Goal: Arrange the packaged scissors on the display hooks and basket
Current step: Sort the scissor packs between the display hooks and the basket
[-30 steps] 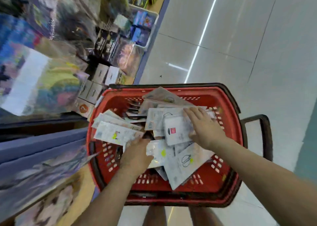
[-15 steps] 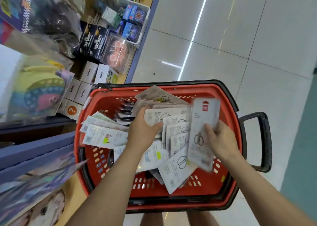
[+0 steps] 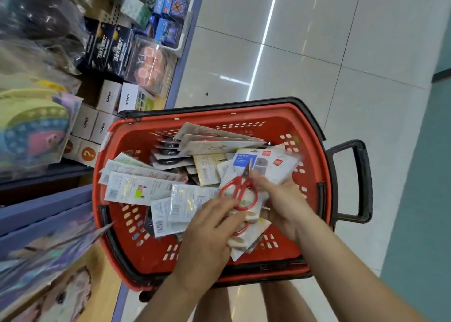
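Now a pack of red scissors (image 3: 240,189) lies on top of the heap in the near right part of the red basket (image 3: 219,113), blades pointing away from the person and handle loops toward them, inside a clear wrapper. The left hand (image 3: 210,231) holds this pack at its near end: its fingers (image 3: 229,209) are bent and close together over the handle loops, and the thumb is hidden, so I cannot tell how it lies. The right hand (image 3: 285,202) is just beside it on the right, gripping a bundle of white packs (image 3: 273,165) with red marks and one blue label; its fingers are curled under the bundle with one fingertip on top near the scissor blades, though blur makes the exact grip hard to read. The two hands nearly touch across the red scissors. Further left in the basket a spread of loose packs (image 3: 136,187) lies flat and overlapping, white backs and barcodes up, and at the far side a few grey-brown cards (image 3: 214,146) lean against each other. The basket has a black rim and a black handle (image 3: 361,182) sticking out on its right side. It stands on a pale tiled floor (image 3: 341,53). To the left runs a shelf (image 3: 181,70) with a blue edge, carrying small white boxes (image 3: 127,99), black boxes (image 3: 107,45) and blurred bagged goods
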A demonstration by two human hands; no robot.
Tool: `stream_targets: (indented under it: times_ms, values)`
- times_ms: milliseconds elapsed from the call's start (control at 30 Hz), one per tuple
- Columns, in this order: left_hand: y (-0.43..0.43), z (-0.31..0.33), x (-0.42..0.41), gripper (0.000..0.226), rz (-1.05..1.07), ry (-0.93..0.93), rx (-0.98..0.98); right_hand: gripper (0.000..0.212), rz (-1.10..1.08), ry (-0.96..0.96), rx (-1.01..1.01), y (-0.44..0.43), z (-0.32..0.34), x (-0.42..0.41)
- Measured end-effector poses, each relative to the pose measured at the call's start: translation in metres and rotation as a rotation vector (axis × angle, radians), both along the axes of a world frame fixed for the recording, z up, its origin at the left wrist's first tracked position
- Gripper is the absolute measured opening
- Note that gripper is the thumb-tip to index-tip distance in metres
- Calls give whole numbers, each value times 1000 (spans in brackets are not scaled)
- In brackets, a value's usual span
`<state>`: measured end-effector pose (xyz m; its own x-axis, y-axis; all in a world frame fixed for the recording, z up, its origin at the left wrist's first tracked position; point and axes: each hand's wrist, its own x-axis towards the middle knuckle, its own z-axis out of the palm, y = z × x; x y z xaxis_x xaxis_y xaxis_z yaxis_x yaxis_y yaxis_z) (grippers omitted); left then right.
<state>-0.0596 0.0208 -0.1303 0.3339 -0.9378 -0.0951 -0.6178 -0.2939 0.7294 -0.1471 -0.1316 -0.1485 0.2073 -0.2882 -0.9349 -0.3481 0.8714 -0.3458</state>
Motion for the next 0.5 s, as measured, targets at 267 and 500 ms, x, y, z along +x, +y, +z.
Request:
stream_targets:
  times_ms: [267,500]
  values:
    - [-5,4,21,60,0,498,471,55,120,132,-302,-1,-11,-12]
    - [-5,-49,54,95,-193,-270,979,94,429,145,-682,-17,16,-27]
